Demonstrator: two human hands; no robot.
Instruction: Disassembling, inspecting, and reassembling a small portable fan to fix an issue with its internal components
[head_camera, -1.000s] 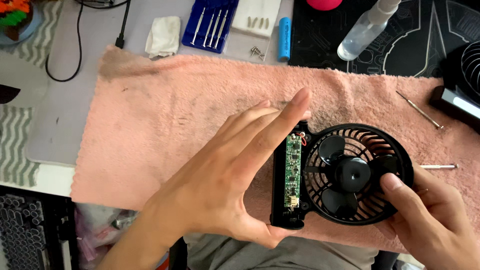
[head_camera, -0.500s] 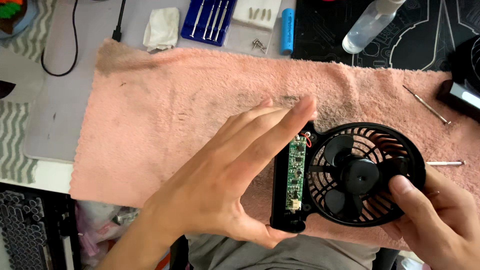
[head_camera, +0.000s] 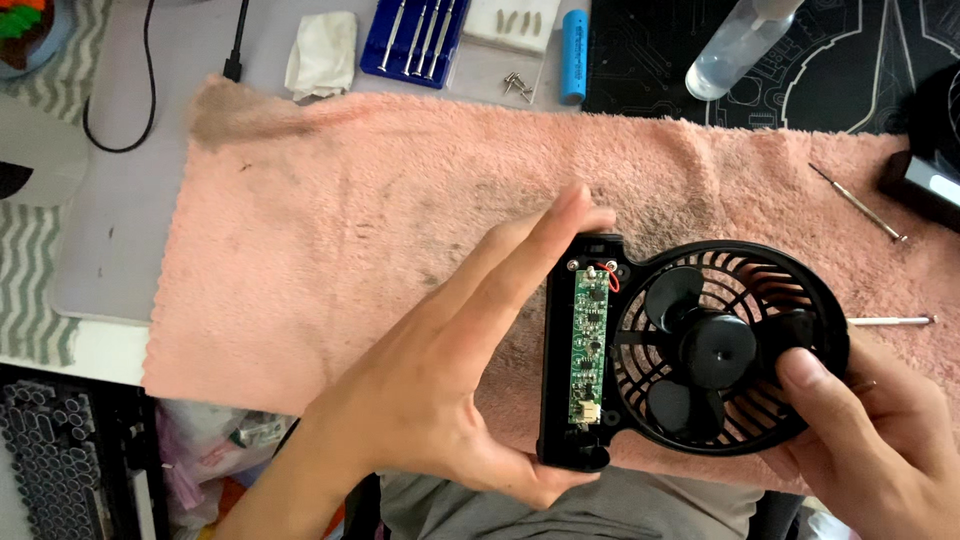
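Observation:
A small black fan (head_camera: 700, 350) with its cover off lies over a pink towel (head_camera: 350, 230). A green circuit board (head_camera: 588, 345) runs along the fan's open handle part. My left hand (head_camera: 450, 380) cups the handle side, fingers stretched up along its edge and thumb under the bottom end. My right hand (head_camera: 870, 440) grips the round grille at its lower right, thumb pressed on the rim near the black blades.
Two thin screwdrivers (head_camera: 858, 202) (head_camera: 890, 321) lie on the towel at right. Behind the towel are a blue screwdriver case (head_camera: 415, 40), a blue battery (head_camera: 573, 55), loose screws (head_camera: 518, 86), a white cloth (head_camera: 322, 55), a clear bottle (head_camera: 735, 45) and a black cable (head_camera: 235, 60).
Both hands and the fan have shifted slightly right and down in the view; the grips are unchanged.

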